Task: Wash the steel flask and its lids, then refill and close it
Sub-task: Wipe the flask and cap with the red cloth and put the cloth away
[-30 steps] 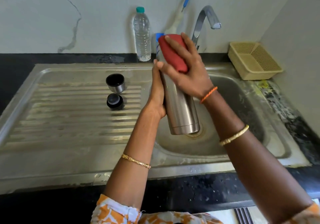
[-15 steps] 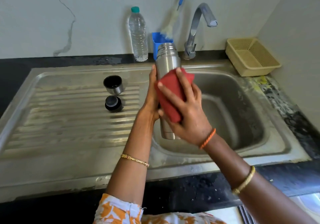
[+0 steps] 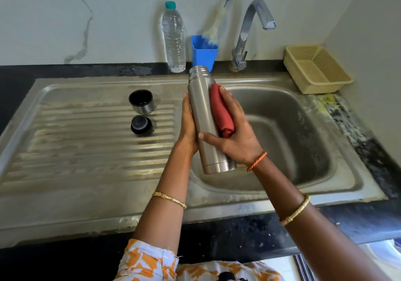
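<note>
The flask (image 3: 205,120) stands nearly upright over the sink (image 3: 303,133), mouth tilted slightly away. The left hand (image 3: 188,126) grips its left side; the right hand (image 3: 235,135) presses a red cloth (image 3: 221,109) against its right side, so wiping runs along its length.

Soft, even daylight; a pale sheen lies on the ribbed steel draining board (image 3: 91,150) at 9 o'clock, straight edges bow toward the corners, and focus is slightly soft throughout
</note>
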`<move>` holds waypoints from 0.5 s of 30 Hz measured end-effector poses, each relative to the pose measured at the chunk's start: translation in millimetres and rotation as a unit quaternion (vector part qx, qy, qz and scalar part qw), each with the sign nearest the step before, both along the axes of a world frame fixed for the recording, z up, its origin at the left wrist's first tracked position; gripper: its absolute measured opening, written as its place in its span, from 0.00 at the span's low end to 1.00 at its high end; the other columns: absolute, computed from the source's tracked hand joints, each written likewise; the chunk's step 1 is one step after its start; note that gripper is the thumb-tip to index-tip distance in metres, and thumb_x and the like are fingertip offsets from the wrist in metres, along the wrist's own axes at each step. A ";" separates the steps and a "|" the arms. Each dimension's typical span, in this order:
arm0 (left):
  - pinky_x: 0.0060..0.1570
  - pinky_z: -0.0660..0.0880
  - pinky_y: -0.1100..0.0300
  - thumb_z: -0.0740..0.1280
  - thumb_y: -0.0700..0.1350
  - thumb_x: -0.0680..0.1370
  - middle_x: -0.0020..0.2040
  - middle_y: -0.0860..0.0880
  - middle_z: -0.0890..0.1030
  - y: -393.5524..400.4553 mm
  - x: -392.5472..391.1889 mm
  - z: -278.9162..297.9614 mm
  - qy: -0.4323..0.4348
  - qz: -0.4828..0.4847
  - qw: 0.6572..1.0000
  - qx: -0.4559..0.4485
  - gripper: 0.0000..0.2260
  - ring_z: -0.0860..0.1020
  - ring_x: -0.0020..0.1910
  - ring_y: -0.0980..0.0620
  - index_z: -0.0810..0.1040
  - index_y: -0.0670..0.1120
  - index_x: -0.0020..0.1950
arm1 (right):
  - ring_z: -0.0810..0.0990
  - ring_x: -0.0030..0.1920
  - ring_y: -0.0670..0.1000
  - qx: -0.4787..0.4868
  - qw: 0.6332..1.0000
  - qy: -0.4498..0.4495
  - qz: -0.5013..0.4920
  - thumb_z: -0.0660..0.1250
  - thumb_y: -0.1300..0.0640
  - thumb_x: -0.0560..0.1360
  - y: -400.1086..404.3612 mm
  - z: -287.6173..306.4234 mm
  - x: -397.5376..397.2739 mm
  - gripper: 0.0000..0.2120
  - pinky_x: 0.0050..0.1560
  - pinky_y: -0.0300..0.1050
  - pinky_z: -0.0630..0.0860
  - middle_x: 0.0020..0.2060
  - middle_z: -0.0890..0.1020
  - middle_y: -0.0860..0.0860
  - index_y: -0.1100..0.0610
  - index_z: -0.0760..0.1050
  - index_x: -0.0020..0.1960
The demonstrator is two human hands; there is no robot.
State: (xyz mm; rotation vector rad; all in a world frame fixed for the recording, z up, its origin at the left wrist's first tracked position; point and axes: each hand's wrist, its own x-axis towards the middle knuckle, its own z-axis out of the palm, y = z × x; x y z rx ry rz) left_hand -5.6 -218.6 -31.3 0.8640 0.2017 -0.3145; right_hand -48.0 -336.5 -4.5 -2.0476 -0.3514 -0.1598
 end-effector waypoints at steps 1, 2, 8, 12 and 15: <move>0.54 0.78 0.53 0.47 0.64 0.81 0.53 0.43 0.84 2.2 2.7 0.4 0.012 -0.005 0.999 0.050 0.29 0.83 0.49 0.51 0.78 0.46 0.60 | 0.57 0.74 0.47 -0.006 1.000 -0.010 -0.009 0.76 0.50 0.61 -1.0 -2.1 0.1 0.49 0.65 0.26 0.59 0.74 0.60 0.51 0.50 0.55 0.76; 0.57 0.77 0.51 0.47 0.64 0.81 0.54 0.44 0.84 4.1 6.5 1.3 0.031 -0.014 0.993 0.112 0.29 0.83 0.50 0.51 0.78 0.46 0.61 | 0.58 0.74 0.47 -0.010 1.000 -0.018 -0.021 0.76 0.51 0.61 -1.7 -1.6 0.2 0.48 0.65 0.24 0.58 0.73 0.60 0.52 0.50 0.57 0.75; 0.57 0.78 0.50 0.42 0.70 0.77 0.53 0.45 0.84 5.4 11.5 29.4 0.019 -0.040 0.985 0.168 0.36 0.83 0.53 0.48 0.79 0.48 0.61 | 0.64 0.69 0.59 -0.131 0.978 -0.145 -0.077 0.70 0.52 0.63 13.1 6.7 -3.5 0.37 0.67 0.51 0.64 0.74 0.59 0.60 0.51 0.65 0.72; 0.66 0.71 0.50 0.50 0.69 0.78 0.60 0.43 0.81 -1.3 7.6 19.5 0.012 -0.039 0.998 -0.045 0.33 0.78 0.62 0.46 0.76 0.46 0.65 | 0.64 0.71 0.57 -0.143 0.970 -0.187 -0.051 0.66 0.49 0.68 18.2 29.5 14.0 0.30 0.68 0.50 0.61 0.73 0.61 0.61 0.51 0.69 0.69; 0.56 0.77 0.52 0.56 0.65 0.78 0.52 0.43 0.84 -1.9 9.2 17.2 0.033 -0.044 0.997 -0.050 0.27 0.82 0.52 0.47 0.79 0.45 0.59 | 0.61 0.73 0.53 -0.078 0.993 -0.089 -0.013 0.67 0.51 0.70 13.6 49.6 39.7 0.29 0.70 0.42 0.60 0.71 0.64 0.59 0.53 0.68 0.70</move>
